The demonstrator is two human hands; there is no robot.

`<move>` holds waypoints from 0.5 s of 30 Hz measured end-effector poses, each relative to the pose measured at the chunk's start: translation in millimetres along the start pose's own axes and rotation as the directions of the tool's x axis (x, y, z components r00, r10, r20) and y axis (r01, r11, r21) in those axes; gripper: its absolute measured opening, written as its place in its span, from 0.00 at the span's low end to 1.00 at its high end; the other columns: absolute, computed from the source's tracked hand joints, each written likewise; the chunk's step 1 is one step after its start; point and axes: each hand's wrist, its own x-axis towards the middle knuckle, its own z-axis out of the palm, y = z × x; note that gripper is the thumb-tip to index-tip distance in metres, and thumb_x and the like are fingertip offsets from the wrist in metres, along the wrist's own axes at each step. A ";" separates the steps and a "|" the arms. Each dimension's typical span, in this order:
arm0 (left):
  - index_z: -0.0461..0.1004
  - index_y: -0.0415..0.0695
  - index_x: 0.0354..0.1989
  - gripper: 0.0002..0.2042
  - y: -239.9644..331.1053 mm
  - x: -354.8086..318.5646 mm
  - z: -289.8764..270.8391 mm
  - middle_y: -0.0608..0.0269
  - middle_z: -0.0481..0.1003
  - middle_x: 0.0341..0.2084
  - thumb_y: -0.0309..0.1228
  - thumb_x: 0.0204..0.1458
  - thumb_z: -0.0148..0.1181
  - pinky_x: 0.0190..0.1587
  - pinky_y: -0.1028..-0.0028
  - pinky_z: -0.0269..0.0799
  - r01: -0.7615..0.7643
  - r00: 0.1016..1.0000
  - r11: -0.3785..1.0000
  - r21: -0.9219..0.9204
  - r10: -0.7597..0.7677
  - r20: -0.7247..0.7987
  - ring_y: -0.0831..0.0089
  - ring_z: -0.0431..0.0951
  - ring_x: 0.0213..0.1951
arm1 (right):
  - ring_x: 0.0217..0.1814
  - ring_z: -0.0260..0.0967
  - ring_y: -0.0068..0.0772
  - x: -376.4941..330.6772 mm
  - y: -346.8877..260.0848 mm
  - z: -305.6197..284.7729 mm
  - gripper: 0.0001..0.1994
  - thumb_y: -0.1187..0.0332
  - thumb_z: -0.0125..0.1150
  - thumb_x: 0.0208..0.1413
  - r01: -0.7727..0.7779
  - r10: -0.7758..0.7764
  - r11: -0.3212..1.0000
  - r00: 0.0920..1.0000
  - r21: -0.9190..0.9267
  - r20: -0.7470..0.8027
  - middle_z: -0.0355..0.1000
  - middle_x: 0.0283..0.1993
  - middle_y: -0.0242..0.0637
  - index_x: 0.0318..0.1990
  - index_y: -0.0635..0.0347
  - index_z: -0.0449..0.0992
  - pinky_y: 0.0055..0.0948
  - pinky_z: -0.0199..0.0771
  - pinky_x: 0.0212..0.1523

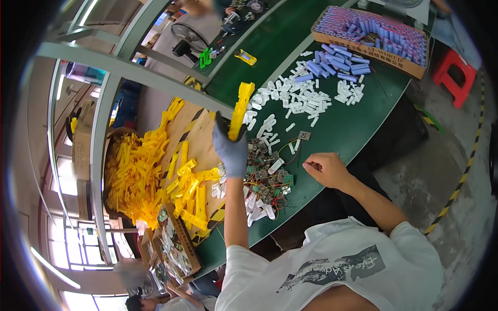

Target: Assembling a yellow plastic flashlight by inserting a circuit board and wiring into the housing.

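Note:
My left hand [230,150], in a grey glove, is closed round a long yellow plastic housing [240,110] that stands tilted upward from it. My bare right hand [326,170] hovers over the near part of the green table, its fingers curled in a pinch; what they hold, if anything, is hidden. Between the hands lies a heap of small circuit boards [262,173] with thin coloured wires. One separate circuit board [304,136] rests just beyond my right hand. White plastic pieces [311,101] are spread farther out on the table.
Blue cylindrical battery cells [340,61] lie loose before a cardboard box [410,66] packed with more. To the left, yellow housings [137,176] are piled beside a grey metal frame post [98,155]. A red stool [456,78] stands at the right. Another person sits at the lower left.

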 end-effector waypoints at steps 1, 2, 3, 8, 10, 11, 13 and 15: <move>0.57 0.37 0.65 0.39 16.6 -7.6 -4.8 0.55 0.72 0.40 0.18 0.40 0.66 0.45 0.70 0.72 0.014 0.999 0.974 -0.225 -0.023 -0.040 0.66 0.74 0.43 | 0.23 0.69 0.30 -0.4 1.4 -2.9 0.06 0.70 0.63 0.53 -0.055 0.055 0.998 0.998 -0.027 -0.017 0.72 0.25 0.37 0.32 0.64 0.76 0.28 0.68 0.24; 0.56 0.37 0.65 0.39 33.3 -16.5 -15.6 0.59 0.71 0.39 0.14 0.40 0.64 0.45 0.73 0.71 0.024 0.994 0.905 -0.425 -0.067 -0.087 0.70 0.73 0.43 | 0.28 0.73 0.35 0.6 -0.2 -3.3 0.07 0.69 0.63 0.52 -0.098 0.097 0.994 0.995 -0.044 -0.019 0.74 0.31 0.39 0.36 0.62 0.76 0.31 0.71 0.28; 0.56 0.38 0.65 0.38 47.6 -24.1 -24.3 0.60 0.70 0.40 0.13 0.41 0.62 0.45 0.74 0.71 0.059 0.989 0.795 -0.603 -0.130 -0.075 0.71 0.72 0.44 | 0.28 0.73 0.35 4.5 -0.6 -1.8 0.07 0.69 0.63 0.52 -0.098 0.098 0.994 0.995 -0.050 -0.012 0.74 0.31 0.39 0.36 0.62 0.76 0.31 0.71 0.28; 0.60 0.38 0.63 0.27 74.0 -61.3 -46.4 0.51 0.68 0.55 0.22 0.52 0.56 0.56 0.63 0.68 0.148 0.917 -0.022 -0.989 -0.372 0.146 0.56 0.69 0.54 | 0.54 0.65 0.45 23.0 -17.8 -1.4 0.28 0.66 0.66 0.47 -0.053 -0.008 0.886 0.991 -0.461 -0.130 0.66 0.55 0.43 0.58 0.55 0.66 0.42 0.70 0.47; 0.61 0.37 0.61 0.25 77.4 -58.7 -39.4 0.49 0.68 0.55 0.29 0.55 0.57 0.54 0.62 0.68 0.096 0.970 -0.554 -0.827 -0.136 0.204 0.55 0.67 0.55 | 0.53 0.65 0.48 31.8 6.5 2.4 0.26 0.61 0.64 0.48 -0.012 -0.037 0.818 0.997 -0.575 -0.073 0.68 0.53 0.42 0.56 0.54 0.68 0.46 0.68 0.48; 0.60 0.37 0.61 0.25 78.4 -57.5 -43.3 0.49 0.67 0.57 0.30 0.56 0.56 0.52 0.63 0.68 0.067 0.970 -0.574 -0.816 -0.153 0.188 0.56 0.66 0.56 | 0.51 0.67 0.50 41.5 8.9 5.4 0.23 0.64 0.64 0.47 -0.046 0.051 0.815 0.999 -0.578 -0.007 0.72 0.49 0.43 0.52 0.55 0.71 0.44 0.70 0.49; 0.57 0.36 0.63 0.27 83.9 -51.9 -43.3 0.49 0.63 0.60 0.32 0.57 0.55 0.50 0.65 0.68 0.051 0.978 -0.623 -0.780 -0.128 0.166 0.57 0.64 0.57 | 0.41 0.70 0.46 47.0 29.7 12.6 0.15 0.67 0.62 0.43 0.016 -0.063 0.765 0.997 -0.644 -0.049 0.75 0.42 0.38 0.42 0.56 0.76 0.44 0.71 0.41; 0.53 0.37 0.65 0.29 86.8 -45.5 -55.1 0.48 0.59 0.62 0.34 0.58 0.55 0.47 0.69 0.68 0.080 0.983 -0.654 -0.752 -0.072 0.167 0.58 0.64 0.56 | 0.39 0.70 0.44 48.5 44.6 23.0 0.13 0.67 0.63 0.44 0.098 -0.152 0.782 0.988 -0.616 -0.037 0.73 0.36 0.38 0.41 0.54 0.77 0.42 0.70 0.38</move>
